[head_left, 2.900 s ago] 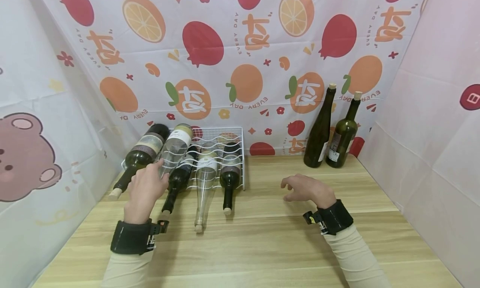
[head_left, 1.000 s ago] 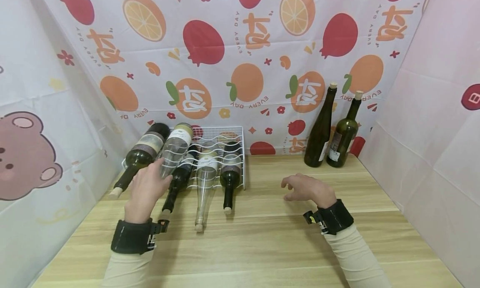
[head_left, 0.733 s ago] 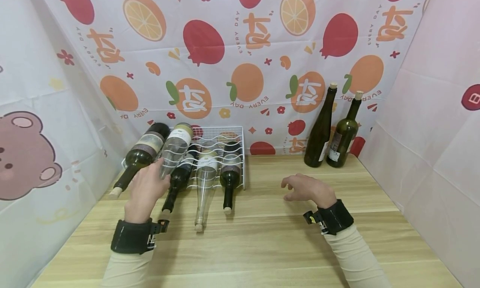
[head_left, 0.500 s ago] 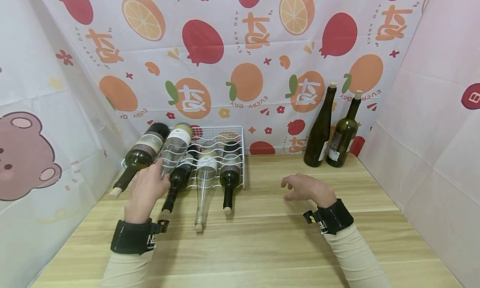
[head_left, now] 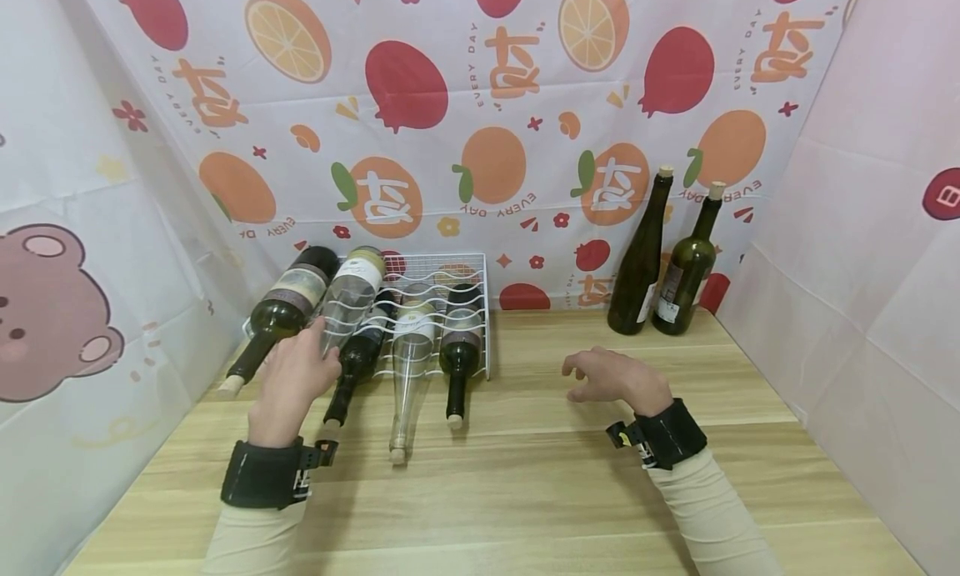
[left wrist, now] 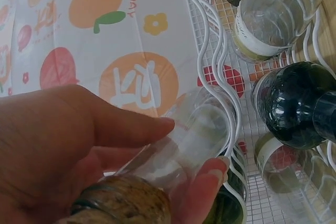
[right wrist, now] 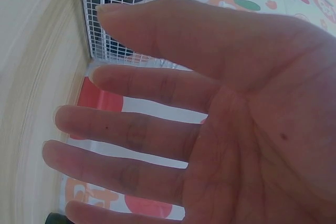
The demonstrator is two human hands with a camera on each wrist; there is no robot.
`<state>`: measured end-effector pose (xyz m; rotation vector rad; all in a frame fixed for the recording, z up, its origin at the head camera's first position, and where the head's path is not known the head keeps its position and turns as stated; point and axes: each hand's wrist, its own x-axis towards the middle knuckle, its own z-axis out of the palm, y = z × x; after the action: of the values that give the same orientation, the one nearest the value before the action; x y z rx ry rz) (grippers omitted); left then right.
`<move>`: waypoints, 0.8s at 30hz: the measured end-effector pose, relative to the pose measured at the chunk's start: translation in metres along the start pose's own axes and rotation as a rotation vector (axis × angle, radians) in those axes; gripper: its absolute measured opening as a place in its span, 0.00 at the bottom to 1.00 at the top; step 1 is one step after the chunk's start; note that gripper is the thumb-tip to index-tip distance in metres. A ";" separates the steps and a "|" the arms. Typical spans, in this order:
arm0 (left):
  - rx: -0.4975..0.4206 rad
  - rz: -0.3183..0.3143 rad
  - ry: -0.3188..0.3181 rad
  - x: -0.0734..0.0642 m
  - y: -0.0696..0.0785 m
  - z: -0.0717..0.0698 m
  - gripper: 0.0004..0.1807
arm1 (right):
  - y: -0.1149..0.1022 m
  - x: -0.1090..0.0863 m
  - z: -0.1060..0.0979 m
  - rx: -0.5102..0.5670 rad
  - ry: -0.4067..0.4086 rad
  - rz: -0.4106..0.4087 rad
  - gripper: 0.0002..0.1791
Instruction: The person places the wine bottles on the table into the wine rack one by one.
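My left hand (head_left: 296, 380) grips a clear glass bottle (head_left: 348, 301) with a white-and-yellow label, lying on the upper wavy wires of a white wire wine rack (head_left: 486, 318). In the left wrist view, thumb and fingers are round the bottle's shoulder (left wrist: 202, 121), its cork (left wrist: 126, 203) pointing toward the wrist. To the left on the same tier lies a dark green bottle (head_left: 288, 301). Below are a dark bottle (head_left: 362, 355), a second clear bottle (head_left: 411, 351) and a green bottle (head_left: 461, 351), necks forward. My right hand (head_left: 611, 378) hovers over the table, fingers relaxed, holding nothing.
Two corked dark green bottles, a tall one (head_left: 637, 267) and a shorter one (head_left: 686, 276), stand upright at the back right of the wooden table (head_left: 525, 493). A fruit-print cloth (head_left: 517, 251) hangs behind the rack, with pale cloths on both sides.
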<state>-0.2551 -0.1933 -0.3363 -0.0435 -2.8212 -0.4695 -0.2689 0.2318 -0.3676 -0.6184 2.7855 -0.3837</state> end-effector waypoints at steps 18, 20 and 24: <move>-0.006 0.003 0.012 -0.001 0.002 -0.001 0.33 | 0.017 0.003 -0.003 0.016 0.010 -0.015 0.21; -0.011 0.004 0.022 -0.002 0.003 -0.002 0.33 | 0.023 0.004 -0.003 0.016 0.033 0.004 0.21; -0.031 -0.016 0.058 -0.006 0.008 -0.009 0.32 | 0.041 0.005 -0.005 0.025 0.127 0.082 0.25</move>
<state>-0.2464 -0.1884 -0.3271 -0.0129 -2.7601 -0.5102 -0.2901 0.2663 -0.3771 -0.4881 2.9101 -0.4543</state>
